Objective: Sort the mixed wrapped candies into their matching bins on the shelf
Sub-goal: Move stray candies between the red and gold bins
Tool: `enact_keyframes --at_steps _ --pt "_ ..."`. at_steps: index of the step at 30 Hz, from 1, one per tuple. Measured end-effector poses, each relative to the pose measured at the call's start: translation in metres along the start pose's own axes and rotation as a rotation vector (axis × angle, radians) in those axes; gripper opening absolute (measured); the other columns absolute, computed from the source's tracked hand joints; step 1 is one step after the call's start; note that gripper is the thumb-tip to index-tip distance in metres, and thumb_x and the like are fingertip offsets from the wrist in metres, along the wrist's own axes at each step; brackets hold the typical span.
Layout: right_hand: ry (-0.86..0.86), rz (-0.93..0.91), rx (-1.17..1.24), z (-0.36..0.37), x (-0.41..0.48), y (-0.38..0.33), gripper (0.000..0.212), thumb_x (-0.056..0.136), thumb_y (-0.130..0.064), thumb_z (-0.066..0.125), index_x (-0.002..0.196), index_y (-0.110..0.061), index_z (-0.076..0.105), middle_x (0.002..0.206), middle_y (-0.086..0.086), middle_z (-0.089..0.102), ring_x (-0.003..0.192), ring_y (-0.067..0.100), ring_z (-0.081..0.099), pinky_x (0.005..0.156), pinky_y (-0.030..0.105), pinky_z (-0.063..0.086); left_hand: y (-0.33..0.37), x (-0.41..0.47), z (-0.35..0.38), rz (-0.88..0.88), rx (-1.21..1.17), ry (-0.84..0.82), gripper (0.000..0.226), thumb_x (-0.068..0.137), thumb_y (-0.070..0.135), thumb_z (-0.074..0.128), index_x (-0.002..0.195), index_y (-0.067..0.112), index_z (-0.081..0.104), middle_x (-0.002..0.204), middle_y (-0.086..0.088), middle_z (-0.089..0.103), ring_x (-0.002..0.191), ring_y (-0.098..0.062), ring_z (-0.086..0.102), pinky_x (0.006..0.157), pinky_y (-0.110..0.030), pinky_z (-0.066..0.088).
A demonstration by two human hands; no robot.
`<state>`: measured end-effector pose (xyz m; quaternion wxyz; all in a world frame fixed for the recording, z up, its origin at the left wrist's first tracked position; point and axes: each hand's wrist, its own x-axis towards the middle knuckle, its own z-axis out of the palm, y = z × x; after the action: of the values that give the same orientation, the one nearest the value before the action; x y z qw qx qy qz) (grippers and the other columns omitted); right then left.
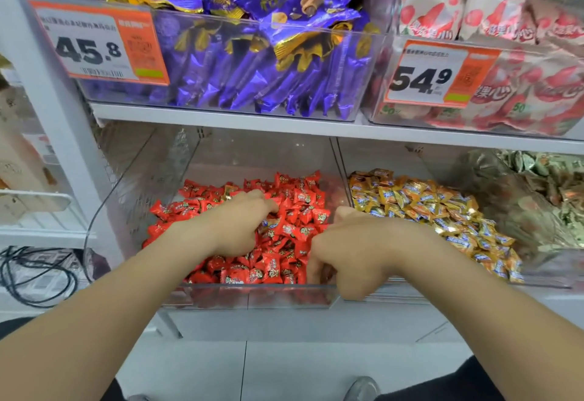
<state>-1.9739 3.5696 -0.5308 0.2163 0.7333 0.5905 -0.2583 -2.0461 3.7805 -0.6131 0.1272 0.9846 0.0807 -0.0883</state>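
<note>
Both curl into the red candies [294, 211], left hand [240, 223] mid-pile, right hand [357, 252] at the front of the bin [252, 288] near orange candies [426, 207]; I cannot tell what either grasps.

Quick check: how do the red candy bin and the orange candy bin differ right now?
The red candy bin holds red wrappers; the orange candy bin holds orange-yellow ones with blue labels. The left hand and right hand both reach into the red candy bin; neither reaches into the orange candy bin. Both are clear plastic, side by side.
</note>
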Motion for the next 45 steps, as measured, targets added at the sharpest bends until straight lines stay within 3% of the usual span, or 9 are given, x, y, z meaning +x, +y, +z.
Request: enact_keyframes --at_steps 7,10,13,17,19,24,33,40,45 --pt "0.138 -0.035 0.199 0.008 -0.005 0.01 0.038 0.077 -0.02 0.082 0.109 -0.039 0.075 0.092 -0.019 0.076 0.083 0.004 0.066 0.101 0.035 0.043 -0.004 -0.005 -0.005 -0.015 -0.013 -0.005 0.076 0.084 -0.006 0.057 0.155 0.019 0.045 0.137 -0.003 0.046 0.138 -0.025 0.043 0.114 -0.039 0.042" --pt "0.314 -0.132 0.503 0.012 -0.008 0.018 0.026 0.084 -0.023 0.087 0.106 -0.035 0.08 0.091 -0.013 0.077 0.077 0.013 0.07 0.075 0.035 0.058 -0.003 -0.009 -0.007 -0.013 -0.023 -0.008 0.075 0.083 0.0 0.063 0.153 0.021 0.047 0.146 -0.003 0.045 0.144 -0.024 0.039 0.117 -0.037 0.039" --pt "0.557 -0.151 0.597 0.011 -0.008 0.019 0.02 0.091 -0.015 0.077 0.103 -0.031 0.081 0.084 -0.013 0.075 0.063 0.011 0.059 0.061 0.025 0.049 -0.001 -0.011 -0.011 -0.02 -0.065 0.009 0.061 0.087 0.018 0.068 0.145 0.024 0.052 0.137 0.003 0.057 0.132 -0.02 0.049 0.105 -0.028 0.042" --pt "0.759 -0.008 0.448 0.011 0.006 0.01 0.025 0.09 -0.018 0.066 0.104 -0.035 0.08 0.072 -0.041 0.061 0.066 -0.001 0.055 0.086 0.02 0.046 -0.008 -0.006 -0.011 -0.003 -0.143 0.08 0.044 0.086 0.048 0.07 0.128 0.035 0.063 0.108 0.009 0.07 0.109 -0.015 0.059 0.097 -0.041 0.053" --pt "0.799 0.038 0.409 0.007 0.015 0.008 0.029 0.093 -0.018 0.063 0.11 -0.034 0.08 0.075 -0.031 0.067 0.071 -0.002 0.055 0.101 0.029 0.047 -0.008 -0.005 -0.01 0.018 -0.102 0.075 0.046 0.089 0.049 0.074 0.132 0.035 0.065 0.111 0.012 0.069 0.113 -0.017 0.058 0.1 -0.039 0.05" --pt "0.756 0.071 0.348 -0.004 0.043 0.008 0.043 0.096 -0.006 0.048 0.122 -0.026 0.075 0.111 0.002 0.061 0.108 0.023 0.06 0.099 0.04 0.05 -0.008 -0.005 -0.015 0.032 -0.154 0.097 0.037 0.089 0.027 0.079 0.123 0.034 0.069 0.103 0.011 0.068 0.105 -0.014 0.058 0.093 -0.031 0.05" --pt "0.518 0.084 0.272 -0.01 0.098 0.008 0.04 0.093 -0.008 0.061 0.129 -0.021 0.072 0.12 0.004 0.073 0.116 0.023 0.064 0.099 0.036 0.055 -0.034 -0.025 -0.024 -0.007 -0.141 0.137 0.022 0.084 0.014 0.072 0.091 0.035 0.073 0.101 0.013 0.071 0.1 -0.008 0.064 0.09 -0.03 0.054" --pt "0.515 0.14 0.263 -0.016 0.089 0.012 0.013 0.087 -0.012 0.056 0.078 -0.004 0.061 0.066 0.004 0.052 0.067 0.025 0.048 0.073 0.041 0.055 -0.046 -0.037 -0.029 -0.051 -0.196 0.208 0.025 0.084 0.007 0.061 0.092 0.03 0.069 0.083 0.009 0.07 0.079 -0.006 0.065 0.072 -0.029 0.055" --pt "0.674 0.286 0.603 -0.034 0.07 0.011 0.043 0.104 -0.034 0.041 0.074 -0.007 0.053 0.071 0.007 0.06 0.068 0.025 0.055 0.066 0.038 0.044 -0.053 -0.025 -0.034 -0.064 -0.218 0.272 0.018 0.095 0.009 0.044 0.094 0.017 0.059 0.088 0.005 0.059 0.089 -0.021 0.057 0.077 -0.037 0.046"
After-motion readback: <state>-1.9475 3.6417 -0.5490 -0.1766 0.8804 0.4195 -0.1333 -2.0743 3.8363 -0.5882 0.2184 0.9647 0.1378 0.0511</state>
